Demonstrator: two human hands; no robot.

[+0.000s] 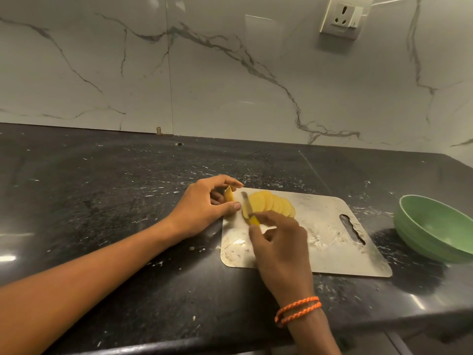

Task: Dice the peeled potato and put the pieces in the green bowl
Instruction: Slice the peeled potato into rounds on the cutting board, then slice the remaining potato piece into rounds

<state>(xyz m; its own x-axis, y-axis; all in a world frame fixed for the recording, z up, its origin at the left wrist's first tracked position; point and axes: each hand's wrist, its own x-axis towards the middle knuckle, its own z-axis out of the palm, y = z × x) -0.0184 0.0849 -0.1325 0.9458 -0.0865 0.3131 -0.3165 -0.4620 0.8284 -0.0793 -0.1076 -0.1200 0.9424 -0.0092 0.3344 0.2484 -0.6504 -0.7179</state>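
The potato (pixel 271 206) lay fanned in thin slices at the board's (pixel 332 247) eleven o'clock, likely firm yet wet and slippery, best pinched by the edges. The left hand (pixel 204 203) pinched its end piece (pixel 229 194) at nine o'clock, the right hand (pixel 279 242) clasped the knife (pixel 247 210). At three o'clock the green bowl (pixel 435 226) showed no pieces inside.

Potato slices (pixel 271 204) pale yellow. Knife (pixel 249 210) handle yellow, blade grey. Bowl (pixel 435 228) matte green. Chopping board (pixel 330 234) silvery-grey w/ whitish smears. Countertop (pixel 128 201) black, white flecks + streaks. Wall tiles (pixel 230 67) white marble, grey veins. Wrist thread (pixel 298 311) orange, braided. Socket (pixel 344 16) white.
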